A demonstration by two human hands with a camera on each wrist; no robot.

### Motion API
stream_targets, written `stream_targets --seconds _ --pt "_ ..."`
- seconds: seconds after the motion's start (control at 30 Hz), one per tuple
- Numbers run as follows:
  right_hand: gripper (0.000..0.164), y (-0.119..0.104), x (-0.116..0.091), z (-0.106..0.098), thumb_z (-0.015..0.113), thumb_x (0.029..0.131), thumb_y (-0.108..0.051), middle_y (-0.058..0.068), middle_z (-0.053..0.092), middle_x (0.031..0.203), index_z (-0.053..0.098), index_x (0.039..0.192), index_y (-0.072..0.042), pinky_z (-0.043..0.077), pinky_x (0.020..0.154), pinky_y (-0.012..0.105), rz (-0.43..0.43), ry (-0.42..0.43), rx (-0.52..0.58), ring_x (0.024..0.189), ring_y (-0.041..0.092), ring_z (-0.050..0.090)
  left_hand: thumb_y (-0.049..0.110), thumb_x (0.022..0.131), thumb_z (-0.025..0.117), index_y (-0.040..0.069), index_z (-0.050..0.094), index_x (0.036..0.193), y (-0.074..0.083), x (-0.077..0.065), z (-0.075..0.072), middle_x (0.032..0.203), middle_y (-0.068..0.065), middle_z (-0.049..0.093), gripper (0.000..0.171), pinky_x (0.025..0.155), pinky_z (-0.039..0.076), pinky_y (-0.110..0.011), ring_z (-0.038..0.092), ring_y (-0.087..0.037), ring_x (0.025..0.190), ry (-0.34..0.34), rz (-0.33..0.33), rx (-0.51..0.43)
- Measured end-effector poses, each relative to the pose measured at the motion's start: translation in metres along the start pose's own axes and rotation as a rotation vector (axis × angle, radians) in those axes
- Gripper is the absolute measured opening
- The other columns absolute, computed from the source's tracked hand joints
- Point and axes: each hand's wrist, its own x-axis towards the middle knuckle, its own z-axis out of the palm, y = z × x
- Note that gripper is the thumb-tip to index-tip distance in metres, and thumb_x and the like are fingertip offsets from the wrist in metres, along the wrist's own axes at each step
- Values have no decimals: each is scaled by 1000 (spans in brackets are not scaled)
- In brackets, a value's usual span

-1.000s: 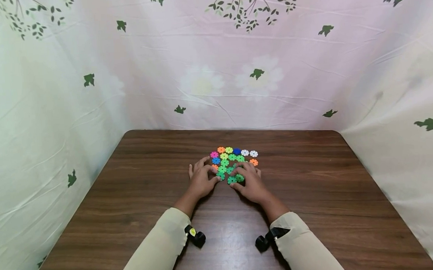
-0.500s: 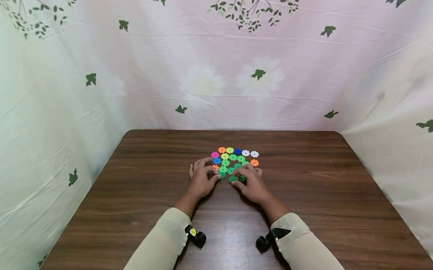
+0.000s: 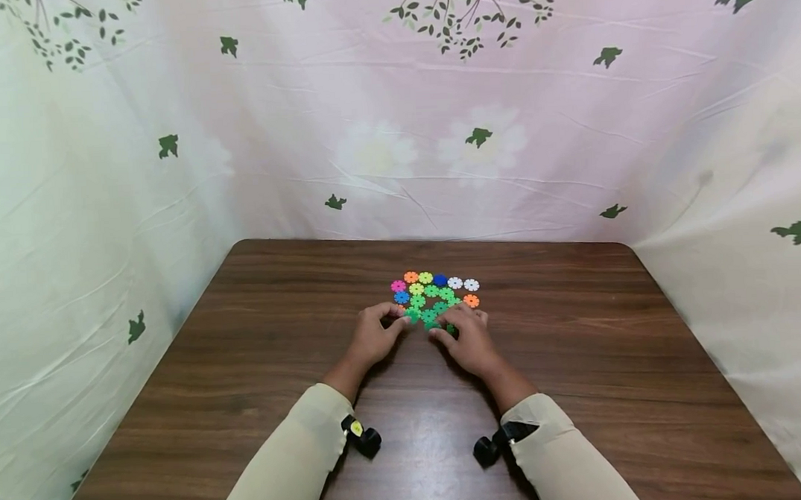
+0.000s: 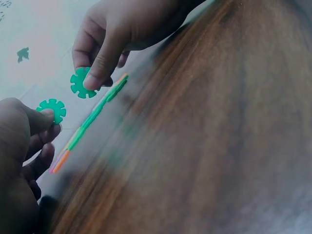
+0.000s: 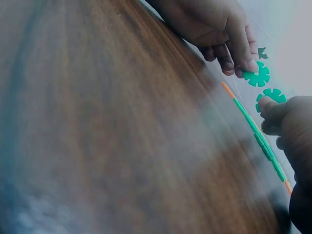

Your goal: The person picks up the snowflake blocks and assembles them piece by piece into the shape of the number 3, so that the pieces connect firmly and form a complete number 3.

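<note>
In the head view, my left hand (image 3: pixel 375 335) pinches a green notched disc (image 4: pixel 57 110) between thumb and fingertips. My right hand (image 3: pixel 470 341) grips a second green disc (image 4: pixel 78 84) the same way. Both discs are tilted up with their faces showing in the wrist views, raised over the table and close together, with a small gap between their rims. Just beyond the hands, flat discs lie in a cluster: green ones (image 3: pixel 439 307) in the middle, and pink (image 3: pixel 398 286), yellow (image 3: pixel 425 277), blue (image 3: pixel 440 279) and white (image 3: pixel 471 285) ones along the outside. My right fingers partly cover the near discs.
The brown wooden table (image 3: pixel 257 346) spreads around both arms. Pale printed cloth (image 3: pixel 397 183) hangs along its back and sides. A black wrist camera (image 3: pixel 365 442) sits at the left cuff, another black camera (image 3: pixel 486 451) at the right one.
The two green discs nearest me have come up off the table in my hands. My left fingers, spread beside the cluster before, have drawn together; the right hand has barely shifted.
</note>
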Motion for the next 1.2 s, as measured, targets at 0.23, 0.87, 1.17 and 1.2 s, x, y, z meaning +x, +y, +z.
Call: stream_targets --seconds 0.23,0.87,1.17,1.2 --pt "7 0 0 -1 81 98 -11 11 80 111 80 103 -7 31 103 59 -10 21 -11 113 32 65 10 100 79 3 79 99 0 1 1 98 -12 81 7 85 58 -31 70 -16 91 -6 -2 -56" --pt "11 3 0 -1 83 96 -9 9 82 107 83 106 -6 31 98 53 -46 64 -17 107 30 72 8 102 75 0 78 103 5 1 -2 95 -13 78 9 82 54 -26 64 -11 86 -91 -45 -111" --pt "9 3 0 0 85 94 -9 5 83 102 85 104 -10 29 96 49 -42 74 -12 103 27 73 10 104 74 1 80 106 5 1 -1 98 -12 80 10 84 55 -29 65 -11 89 -102 -48 -126" --pt "9 3 0 0 85 95 -9 4 83 102 85 104 -11 29 95 49 -45 77 -17 103 26 73 10 104 74 2 80 106 5 1 -1 98 -12 80 10 84 55 -29 65 -11 89 -103 -47 -127"
